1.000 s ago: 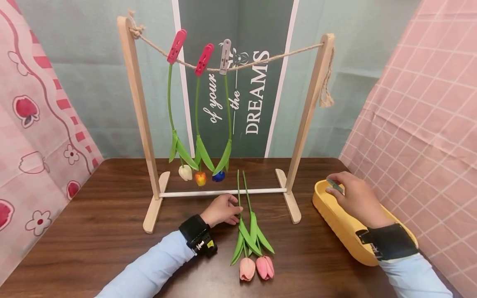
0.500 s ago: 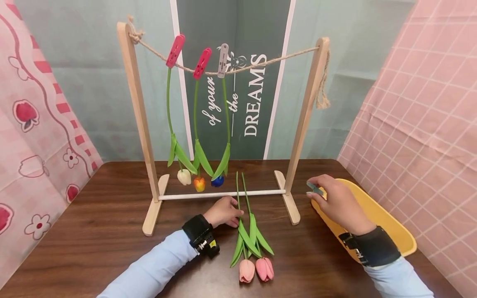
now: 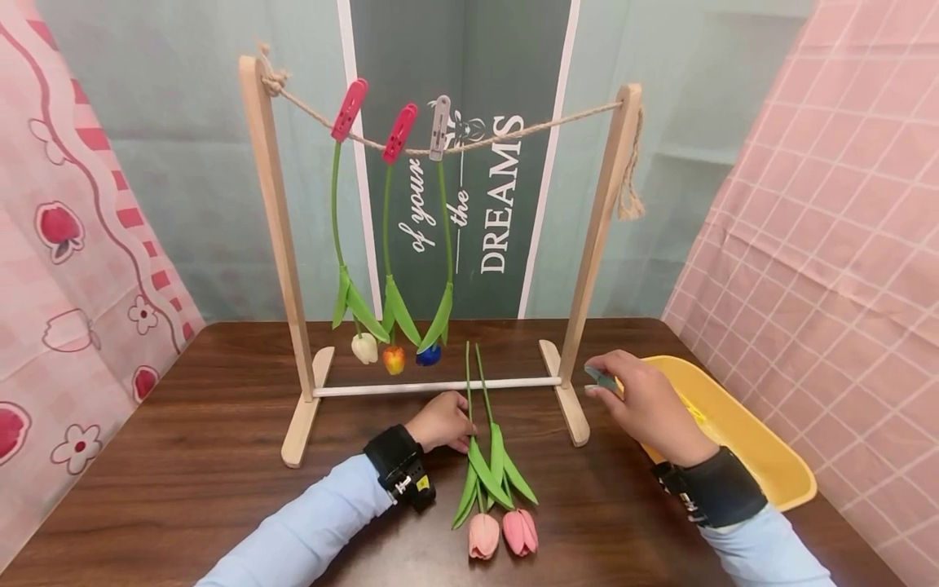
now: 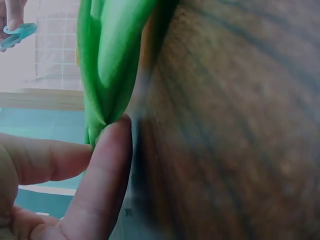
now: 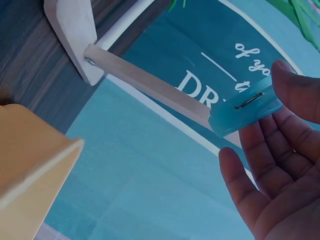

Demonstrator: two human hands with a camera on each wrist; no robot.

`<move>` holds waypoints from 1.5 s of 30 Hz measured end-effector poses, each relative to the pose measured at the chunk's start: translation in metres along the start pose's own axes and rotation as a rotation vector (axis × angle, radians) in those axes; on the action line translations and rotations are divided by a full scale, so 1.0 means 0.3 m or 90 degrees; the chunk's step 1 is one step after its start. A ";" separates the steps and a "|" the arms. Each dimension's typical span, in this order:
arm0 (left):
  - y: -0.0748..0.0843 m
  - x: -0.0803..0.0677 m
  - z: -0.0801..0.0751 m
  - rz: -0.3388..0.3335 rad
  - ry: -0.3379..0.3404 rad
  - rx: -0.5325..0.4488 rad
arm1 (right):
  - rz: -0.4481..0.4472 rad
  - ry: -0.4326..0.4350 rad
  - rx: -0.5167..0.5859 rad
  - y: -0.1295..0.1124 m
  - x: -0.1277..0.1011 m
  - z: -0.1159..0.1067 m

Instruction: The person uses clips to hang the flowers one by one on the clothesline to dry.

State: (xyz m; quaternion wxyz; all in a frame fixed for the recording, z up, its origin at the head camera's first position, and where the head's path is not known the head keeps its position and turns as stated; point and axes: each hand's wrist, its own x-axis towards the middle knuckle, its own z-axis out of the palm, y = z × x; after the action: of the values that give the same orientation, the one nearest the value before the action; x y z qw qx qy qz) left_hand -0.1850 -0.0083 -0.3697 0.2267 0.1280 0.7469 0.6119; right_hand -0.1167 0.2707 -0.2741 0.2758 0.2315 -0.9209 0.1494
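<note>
My left hand (image 3: 443, 421) pinches the stem of a light pink tulip (image 3: 483, 536) between thumb and finger, just by its leaves (image 4: 117, 50). A darker pink tulip (image 3: 520, 532) lies beside it, both with heads toward me. My right hand (image 3: 656, 408) holds a teal clothespin (image 5: 245, 107) between thumb and fingers, near the right foot of a wooden stand (image 3: 614, 191). From its rope (image 3: 543, 126) hang a white tulip (image 3: 364, 348), an orange tulip (image 3: 394, 359) and a blue tulip (image 3: 429, 354), upside down, clipped by two red clothespins (image 3: 399, 133) and a grey clothespin (image 3: 440, 128).
A yellow basket (image 3: 795, 481) stands at the right under my right forearm, with something bright yellow (image 3: 693, 408) inside. A white crossbar (image 3: 411, 387) joins the stand's feet low over the brown table (image 3: 220, 456). Patterned cloths hang at both sides.
My right hand has moved left from over the basket toward the stand, carrying the teal clothespin. The left hand has stayed at the tulip stem. The view has tilted slightly.
</note>
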 end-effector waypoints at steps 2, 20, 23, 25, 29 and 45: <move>0.004 -0.006 -0.004 0.008 0.002 -0.001 | 0.004 -0.002 0.003 -0.006 0.003 -0.002; 0.098 -0.087 -0.042 0.112 0.011 0.074 | -0.044 0.018 0.024 -0.044 0.058 -0.028; 0.119 -0.100 -0.044 0.135 0.013 0.093 | -0.054 0.033 0.030 -0.058 0.074 -0.035; 0.137 -0.110 -0.044 0.152 0.016 0.105 | -0.061 0.045 0.032 -0.067 0.087 -0.040; 0.174 -0.133 -0.044 0.180 0.025 0.132 | -0.076 0.081 0.040 -0.086 0.124 -0.055; 0.305 -0.210 -0.042 0.272 0.042 0.172 | -0.083 0.202 0.093 -0.163 0.289 -0.132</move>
State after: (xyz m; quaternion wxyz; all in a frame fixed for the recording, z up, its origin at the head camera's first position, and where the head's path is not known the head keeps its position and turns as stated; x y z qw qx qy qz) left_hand -0.1448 -0.0286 -0.2676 0.0485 0.2916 0.7850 0.5445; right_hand -0.1386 0.2153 -0.1851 0.4090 0.2839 -0.8356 0.2323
